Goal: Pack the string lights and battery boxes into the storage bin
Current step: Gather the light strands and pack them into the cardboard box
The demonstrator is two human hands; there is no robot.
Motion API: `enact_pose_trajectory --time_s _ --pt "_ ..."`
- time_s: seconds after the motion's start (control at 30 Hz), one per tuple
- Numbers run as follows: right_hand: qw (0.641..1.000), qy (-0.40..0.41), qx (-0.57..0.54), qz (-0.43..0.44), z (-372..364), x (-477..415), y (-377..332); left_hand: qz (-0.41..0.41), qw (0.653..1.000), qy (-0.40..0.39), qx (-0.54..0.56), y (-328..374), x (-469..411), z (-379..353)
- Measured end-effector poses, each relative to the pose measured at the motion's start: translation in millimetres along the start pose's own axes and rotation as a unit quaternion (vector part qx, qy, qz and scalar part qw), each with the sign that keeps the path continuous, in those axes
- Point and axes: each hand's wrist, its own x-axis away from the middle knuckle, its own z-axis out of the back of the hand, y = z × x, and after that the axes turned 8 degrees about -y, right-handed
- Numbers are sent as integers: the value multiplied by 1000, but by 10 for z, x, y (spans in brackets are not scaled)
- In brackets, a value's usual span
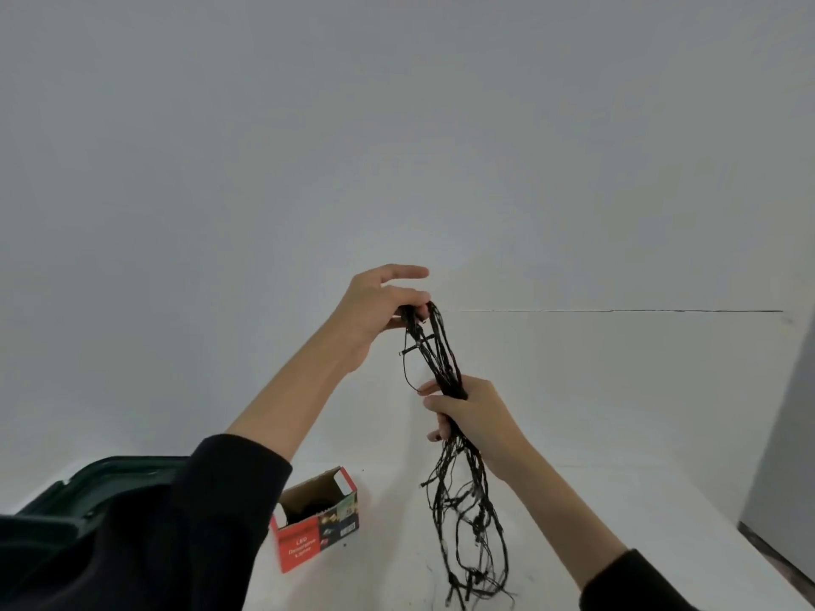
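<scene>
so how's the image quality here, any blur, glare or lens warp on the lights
Head view: soft, even light with no glare and barely any shadow; the string lights read clearly against the pale wall between the left hand and right hand; small print on the LED lights box is blurry; the dark green storage bin loses detail.

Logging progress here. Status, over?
Left hand pinches string lights up top. Right hand grips them midway. Bin lower left, open box beside it.
</scene>
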Motion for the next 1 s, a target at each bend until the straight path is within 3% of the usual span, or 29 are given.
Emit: enact_pose_trajectory --time_s 0.13,0.27,0.33,0.53,0.67,0.73,0.83,0.9,1.0 --pt "992 54 114 -4 72 -27 64 9 995 44 90 -155 24 71" --pt "985 48 169 1 172 -56 80 7 979 92 183 -254 39 137" --pt "967 51 250 7 243 -70 98 9 971 99 217 -304 61 170" --pt "938 67 340 -8 529 -36 26 62 967 63 239 -657 297 190" --pt "927 81 364 45 627 -54 -129 152 929 20 336 -1086 455 78" --pt "899 78 424 79 603 -86 -176 204 924 -16 324 -1274 540 -110" --pt "831 49 537 136 543 -107 -217 230 942 -93 224 -1420 637 -301" --pt "791 16 591 157 541 -100 -260 195 939 -132 252 -1390 625 -279" --pt "713 -15 673 196 579 -104 -289 121 939 -109 302 -1202 540 -207"
